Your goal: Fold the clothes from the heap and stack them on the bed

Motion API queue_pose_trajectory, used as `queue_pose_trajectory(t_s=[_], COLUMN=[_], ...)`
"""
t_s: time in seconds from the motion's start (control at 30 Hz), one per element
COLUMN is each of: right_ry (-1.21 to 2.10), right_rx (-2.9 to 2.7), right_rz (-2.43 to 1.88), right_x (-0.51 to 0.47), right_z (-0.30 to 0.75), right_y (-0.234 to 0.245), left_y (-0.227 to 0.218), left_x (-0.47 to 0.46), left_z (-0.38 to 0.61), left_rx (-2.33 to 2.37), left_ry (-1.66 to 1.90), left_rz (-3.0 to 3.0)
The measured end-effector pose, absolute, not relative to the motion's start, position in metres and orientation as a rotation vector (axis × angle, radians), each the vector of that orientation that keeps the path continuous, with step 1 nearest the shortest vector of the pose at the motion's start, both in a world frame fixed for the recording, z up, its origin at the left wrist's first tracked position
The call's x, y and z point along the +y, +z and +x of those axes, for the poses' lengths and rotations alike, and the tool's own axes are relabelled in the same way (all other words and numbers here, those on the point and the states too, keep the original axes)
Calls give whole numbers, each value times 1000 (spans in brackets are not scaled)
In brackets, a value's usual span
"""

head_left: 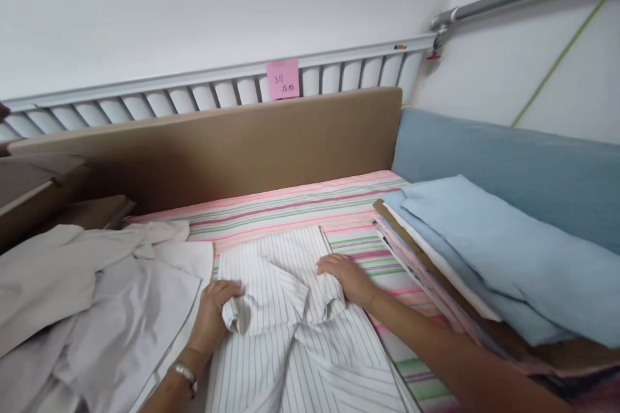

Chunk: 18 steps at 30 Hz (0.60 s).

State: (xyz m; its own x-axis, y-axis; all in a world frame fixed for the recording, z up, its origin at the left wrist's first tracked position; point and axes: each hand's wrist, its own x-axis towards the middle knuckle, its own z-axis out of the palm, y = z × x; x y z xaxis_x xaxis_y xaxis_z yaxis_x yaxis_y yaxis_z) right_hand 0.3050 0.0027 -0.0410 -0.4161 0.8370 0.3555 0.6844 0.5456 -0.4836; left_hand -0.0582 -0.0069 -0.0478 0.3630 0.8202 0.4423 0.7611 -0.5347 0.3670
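A white garment with thin dark stripes lies in front of me, its far part folded over toward me; I cannot tell whether it is a shirt or something else. My left hand, with a silvery band on the wrist, is closed on the left edge of the folded part. On the opposite edge, the curled fingers of my right hand grip the same cloth. Some fingertips are hidden by the fabric. Loose folds and a raised crease run between the two hands.
Rumpled pale garments lie left, near brown cushions. Right is a stack of folded clothes topped by a light blue piece. Under everything is a striped sheet. A brown padded board and blue panel border it.
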Motion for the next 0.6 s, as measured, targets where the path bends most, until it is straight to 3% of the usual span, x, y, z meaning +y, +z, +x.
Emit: queue_pose_trajectory(t_s=[0.4, 0.6], right_ry=[472, 286], right_rx=[-2350, -2100], right_rz=[-1306, -1518], right_x=[-10, -36], right_z=[329, 292], right_y=[-19, 20], left_y=[-27, -2], left_x=[-41, -39], left_z=[-100, -57], left_rx=[1499, 1625], left_ry=[460, 876], left_rz=[2705, 2582])
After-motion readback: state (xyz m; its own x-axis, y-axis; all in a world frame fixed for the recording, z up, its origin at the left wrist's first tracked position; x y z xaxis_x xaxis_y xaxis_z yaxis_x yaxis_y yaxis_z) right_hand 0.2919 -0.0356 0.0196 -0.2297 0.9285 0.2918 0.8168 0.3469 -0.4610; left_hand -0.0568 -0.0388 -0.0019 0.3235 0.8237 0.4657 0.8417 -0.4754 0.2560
